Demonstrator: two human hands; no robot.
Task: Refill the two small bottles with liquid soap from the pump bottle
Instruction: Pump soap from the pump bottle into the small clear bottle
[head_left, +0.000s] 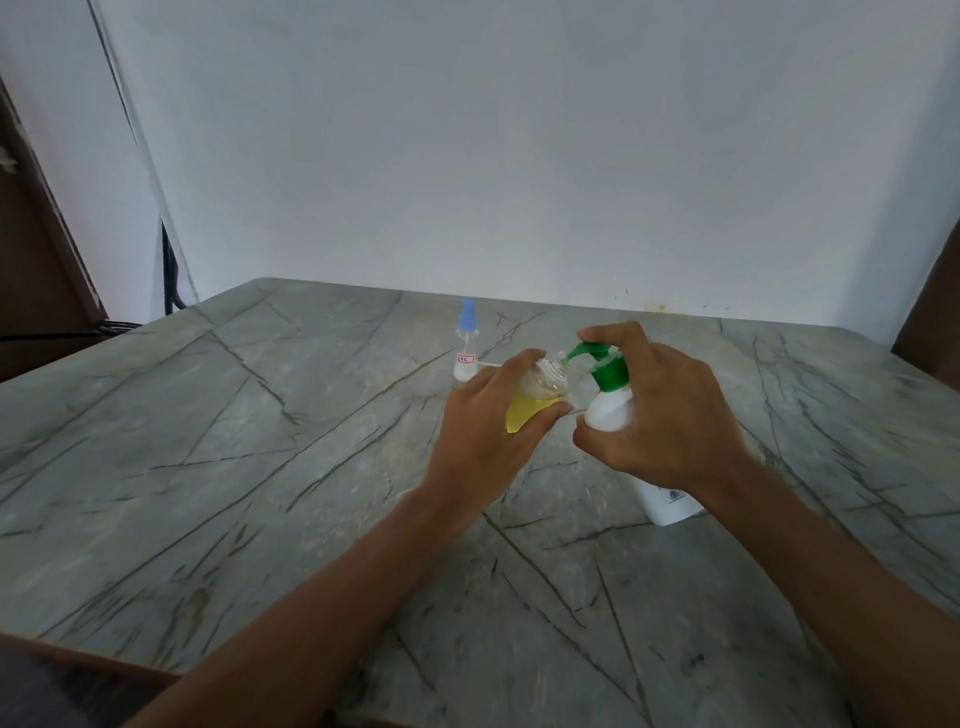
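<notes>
My left hand (485, 434) grips a small clear bottle (530, 408) holding yellow liquid, tilted with its open mouth toward the pump nozzle. My right hand (670, 410) wraps around the white pump bottle (608, 410), fingers lying over its green pump head (597, 361). The green spout meets the small bottle's mouth. The pump bottle's base (667, 506) rests on the table below my wrist. A second small clear bottle (466, 345) with a blue cap and a white label stands upright behind my hands, apart from them.
The grey marbled table (260, 467) spreads wide on all sides. A white wall rises behind its far edge. A dark cable (171, 280) hangs off the back left corner. Brown wood (930, 322) shows at the right edge.
</notes>
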